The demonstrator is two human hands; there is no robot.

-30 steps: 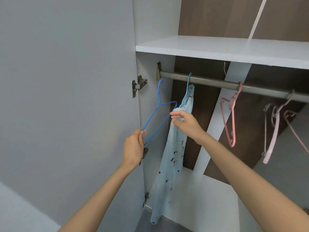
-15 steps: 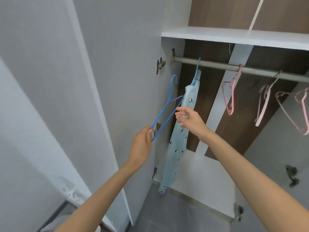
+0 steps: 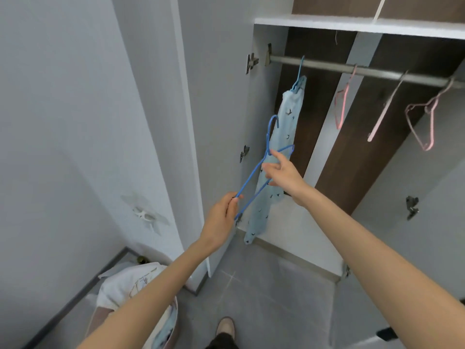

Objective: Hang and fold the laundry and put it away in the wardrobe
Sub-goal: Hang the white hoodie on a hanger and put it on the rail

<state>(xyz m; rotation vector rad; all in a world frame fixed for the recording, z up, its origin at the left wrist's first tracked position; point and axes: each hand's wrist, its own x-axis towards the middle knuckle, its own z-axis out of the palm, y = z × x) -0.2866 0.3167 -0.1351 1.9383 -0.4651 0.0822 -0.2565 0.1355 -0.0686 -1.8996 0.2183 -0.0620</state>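
The left hand (image 3: 221, 217) pinched the bare blue hanger (image 3: 254, 170) by its lower corner before the wardrobe (image 3: 352, 26). The right hand (image 3: 284, 175) hovered beside its neck, fingers (image 3: 275, 156) loosely spread. A pale blue garment (image 3: 289, 117) hung from the rail (image 3: 377, 73).

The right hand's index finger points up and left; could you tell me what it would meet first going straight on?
Most likely the blue hanger that the left hand pinches: the right hand points at its neck, just below the hook. Depth is unclear; they may already be touching.
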